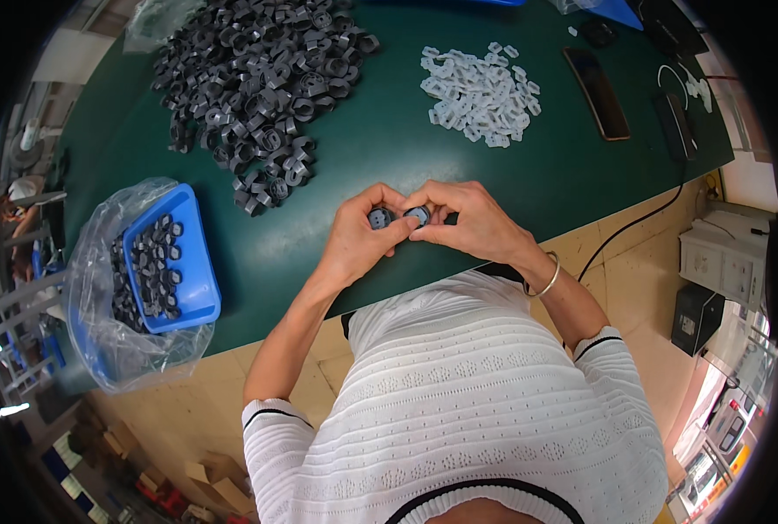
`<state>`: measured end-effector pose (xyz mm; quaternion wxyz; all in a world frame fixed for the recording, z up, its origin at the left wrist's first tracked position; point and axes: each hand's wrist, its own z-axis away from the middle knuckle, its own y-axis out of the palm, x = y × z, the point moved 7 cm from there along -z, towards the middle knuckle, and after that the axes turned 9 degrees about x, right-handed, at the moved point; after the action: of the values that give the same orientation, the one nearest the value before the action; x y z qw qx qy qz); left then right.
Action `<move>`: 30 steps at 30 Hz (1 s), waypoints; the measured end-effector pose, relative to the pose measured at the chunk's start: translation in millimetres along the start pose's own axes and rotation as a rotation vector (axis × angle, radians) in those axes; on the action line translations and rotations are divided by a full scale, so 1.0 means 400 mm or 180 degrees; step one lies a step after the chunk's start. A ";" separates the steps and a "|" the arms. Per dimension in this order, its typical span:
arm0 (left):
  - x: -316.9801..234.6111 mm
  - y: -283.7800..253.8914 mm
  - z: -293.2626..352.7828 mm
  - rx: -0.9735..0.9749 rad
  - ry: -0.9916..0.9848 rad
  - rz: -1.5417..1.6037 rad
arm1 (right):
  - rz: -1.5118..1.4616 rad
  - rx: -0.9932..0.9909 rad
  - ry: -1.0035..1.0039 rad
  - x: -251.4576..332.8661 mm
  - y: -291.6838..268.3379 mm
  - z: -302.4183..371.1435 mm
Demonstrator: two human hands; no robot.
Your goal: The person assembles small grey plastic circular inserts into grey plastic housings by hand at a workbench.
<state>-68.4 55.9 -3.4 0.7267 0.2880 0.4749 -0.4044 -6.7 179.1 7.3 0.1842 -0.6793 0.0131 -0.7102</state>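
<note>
Near the table's front edge, both hands are held close together in front of the white knitted top. My left hand [360, 229] is closed around a small dark grey plastic part [379, 218] with a rounded face. Between the fingers of my right hand [469, 217] is a second grey part [418, 215], with a paler centre. The left thumb reaches over to this second part and seems to touch it. Fingers hide the undersides of both parts. Beyond the hands lie a large pile of dark grey plastic parts [262, 74] and a smaller pile of white plastic pieces [481, 92].
A blue tray [204, 288] at the left holds several dark parts, with a clear plastic bag [92, 297] around it. On the green table [363, 140], a phone [597, 94] and a black device with a cable [674, 127] lie at the right. Cardboard boxes [219, 480] stand on the floor.
</note>
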 end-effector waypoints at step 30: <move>0.030 0.008 0.017 -0.0276 0.0024 0.0903 | 0.0209 -0.0347 -0.0413 0.037 0.013 -0.007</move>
<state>-60.1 48.3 -11.9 0.7865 0.3220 0.4492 -0.2757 -8.2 169.3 20.0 0.1706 -0.7321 0.0621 -0.6565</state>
